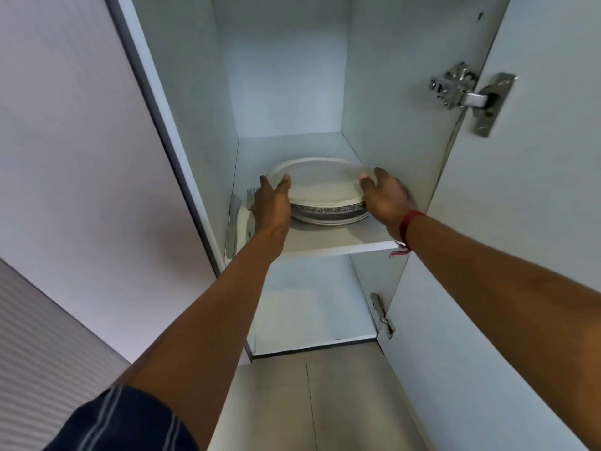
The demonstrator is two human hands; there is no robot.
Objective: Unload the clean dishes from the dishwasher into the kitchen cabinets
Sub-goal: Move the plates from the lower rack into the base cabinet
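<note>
Plate (314, 179), white and shallow, is at the top of a stack (328, 212) of plates on the upper shelf (341, 247) of the open cabinet (286, 76), a little above the middle of the view.

Nearest, at 7 o'clock, a dark striped sleeve (123, 421) leads into the left forearm, and the right forearm comes in from 4 o'clock with a red thread (408, 226) round its wrist. Both arms are stretched up and forward, so I judge the reach to be long and control at the fingertips weak.

The left hand (272, 205) grasps the plate's rim at its 9 o'clock edge, thumb over the top. The right hand (383, 197) grasps the rim at 3 o'clock, fingers curled over it. I cannot tell whether the plate lies flat on the stack or is partly carried.

Risks from here, as I judge them:
- If the hands let go unevenly, the plate could drop onto the stack and chip, or slide off centre.
- The stack sits near the shelf's front edge, so a pull toward the body as the hands leave could drag the top plate forward and off.
- A fork (251, 197) and a knife (233, 222) lie just beside the left hand at its 9 o'clock. The wrist could knock them off the shelf when it draws back.
- The right hand is close to the cabinet's side wall, and the open door (520, 239) stands beside that forearm; a bump there could jolt the grip.

Farther back, the shelf behind the stack shows nothing else.
</note>
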